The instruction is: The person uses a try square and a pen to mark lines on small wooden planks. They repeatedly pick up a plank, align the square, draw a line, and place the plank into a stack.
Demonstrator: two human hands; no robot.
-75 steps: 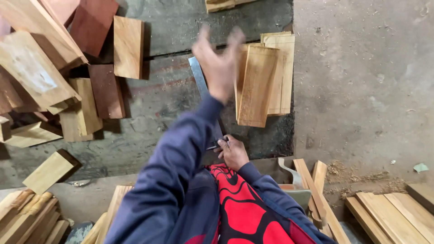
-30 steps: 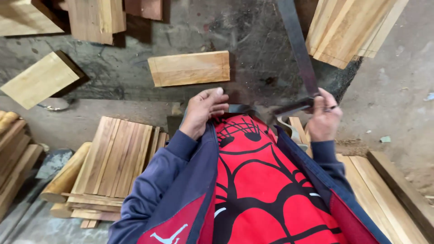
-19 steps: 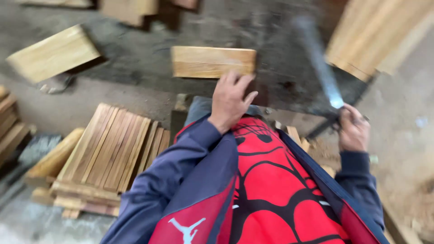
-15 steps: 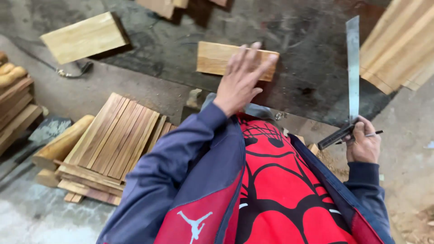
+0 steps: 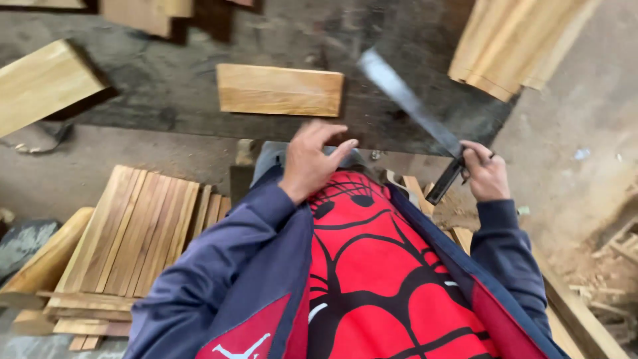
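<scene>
Two hands in view, both the person's own. Right hand (image 5: 484, 174) is clamped on the dark stock of a try square (image 5: 425, 129); its metal blade runs up and away from that hand, tilted toward the upper left, blurred w/ motion. A thin pencil-like stick also seems pinched in the same fingers, too small to be sure.

Left hand (image 5: 311, 159) is empty, fingers spread apart and slightly curled, palm down, hovering just short of a short wood board (image 5: 280, 90). That board lies flat on the dark worktop (image 5: 173, 86) straight ahead of the left hand, not touching it; the blade tip ends just beside the board's right end.

Beyond the right hand, further out, a fanned stack of light boards (image 5: 515, 43) sits on the worktop's far corner. Out past the left hand's outer side, another pale board (image 5: 43, 83) overhangs the worktop edge. Below the left arm, on the floor, a pile of thin slats (image 5: 139, 233) lies side by side on top of more boards. Near the right forearm, more planks (image 5: 578, 319) and sawdust on the floor. Red-and-black shirt w/ navy jacket fills the bottom centre.
</scene>
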